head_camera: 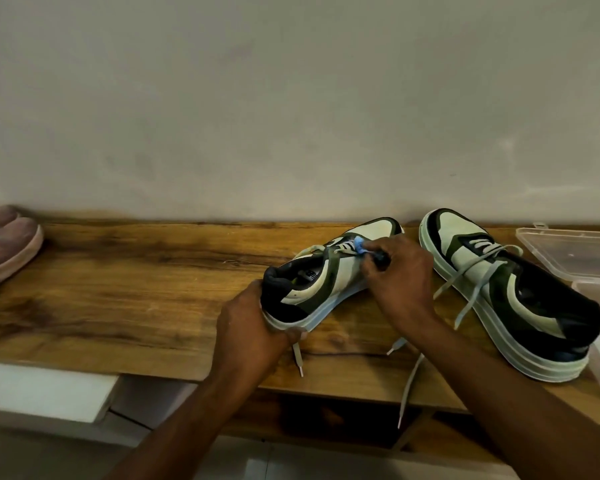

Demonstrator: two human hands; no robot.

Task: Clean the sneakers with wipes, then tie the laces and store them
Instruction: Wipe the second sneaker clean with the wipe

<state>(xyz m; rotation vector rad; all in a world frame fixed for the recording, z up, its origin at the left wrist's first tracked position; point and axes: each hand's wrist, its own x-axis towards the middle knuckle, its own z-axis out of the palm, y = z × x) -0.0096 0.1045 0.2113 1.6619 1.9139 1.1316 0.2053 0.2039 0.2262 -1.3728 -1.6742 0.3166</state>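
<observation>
Plain grey wall is seen behind a wooden worktop (125, 271), whose front edge runs across the lower part of the view. Near the middle of the worktop, one sneaker (329, 275) is held tilted, its heel raised toward the front edge and its toe pointing at the wall. The heel and sole are gripped from below by the left hand (253, 327), fingers curled round the sole. The right hand (400, 271) is closed on a small blue wipe (359, 244), which is pressed against the lace area on the upper; a dark object is also seen under the knuckles, but what it is cannot be told. The second sneaker (510, 299) lies flat toward the right end of the worktop, well apart from the first, with its laces (471, 285) undone. A clear plastic box (568, 251) stands at the right edge, just beside that sneaker, and a pinkish shoe (7, 244) rests at the far left.

Cleaning appears to be under way, with tying and storing not yet done. Loose lace ends (407, 386) hang over the front edge, so a sleeve or wrist could be caught in them and the shoe dragged. Since the sneaker is balanced on its toe, a hard rub could twist it out of the left hand's grip. The wipe is small, so it could be snagged under a lace.
</observation>
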